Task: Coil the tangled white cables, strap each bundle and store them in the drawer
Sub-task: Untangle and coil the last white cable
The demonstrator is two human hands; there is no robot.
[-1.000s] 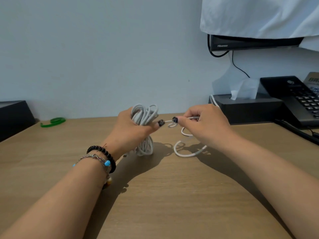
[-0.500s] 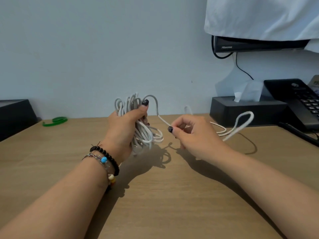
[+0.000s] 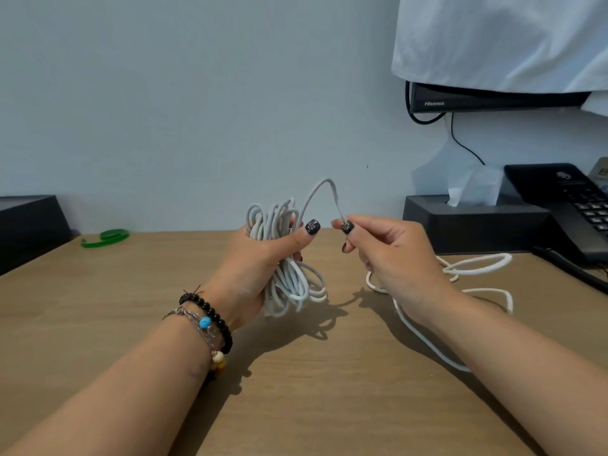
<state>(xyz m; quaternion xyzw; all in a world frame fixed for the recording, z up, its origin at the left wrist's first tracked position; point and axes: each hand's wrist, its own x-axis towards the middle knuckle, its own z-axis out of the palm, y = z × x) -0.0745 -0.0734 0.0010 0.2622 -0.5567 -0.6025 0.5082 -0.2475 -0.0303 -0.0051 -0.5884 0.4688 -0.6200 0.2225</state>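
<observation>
Far left edge: black box (image 3: pixel 28 225) on the wooden counter (image 3: pixel 98 324), against the wall. Just right of it, green strap (image 3: pixel 105 237) lying flat on the counter near the wall, well apart from both hands.

Left forearm comes in from lower left, black bead bracelet (image 3: pixel 210 315) and a woven bracelet with blue bead (image 3: pixel 204 322) at the wrist. Left hand (image 3: pixel 260 258) raised above the counter, fingers curled round the coiled bundle (image 3: pixel 286 258) of white cable; thumb with dark painted nail pressed across the front of the loops. Loops stick out above the fist and hang below it; cannot tell whether the lowest loops touch the counter.

From the top of the bundle one strand arcs up and over to the right, down into the right hand (image 3: pixel 391 255). Right hand pinches that strand between thumb and index fingertip, other fingers loosely curled, just beside the left thumb but not touching it.

Loose cable (image 3: pixel 473 268) trails from under the right hand onto the counter, uncoiled, looping rightward near the phone and back toward the right forearm.

Right side: black tissue box (image 3: pixel 473 222) against the wall with a tissue sticking up, black desk phone (image 3: pixel 566 205) beside it at the right edge. Above, a monitor (image 3: pixel 493 100) with white cloth (image 3: pixel 500 41) draped over it, dark cord hanging down the wall.
</observation>
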